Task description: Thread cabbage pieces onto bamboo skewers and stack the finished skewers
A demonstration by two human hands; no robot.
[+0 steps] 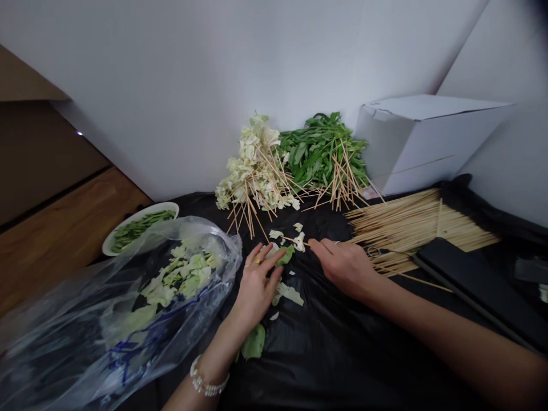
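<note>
My left hand (256, 281) rests on the black table cover, fingers pinched on a green cabbage piece (284, 255). My right hand (342, 264) is closed on a thin bamboo skewer (295, 240) whose tip carries pale cabbage pieces and points toward the left hand. Loose cabbage pieces (289, 294) lie between and below the hands. A clear plastic bag (128, 297) holding cut cabbage sits just left of my left hand.
Finished cabbage skewers (252, 177) and leafy green skewers (325, 154) are piled against the wall. A bundle of bare skewers (411, 225) lies right of my right hand, beside a white box (423, 140). A white bowl of greens (137, 225) stands at left.
</note>
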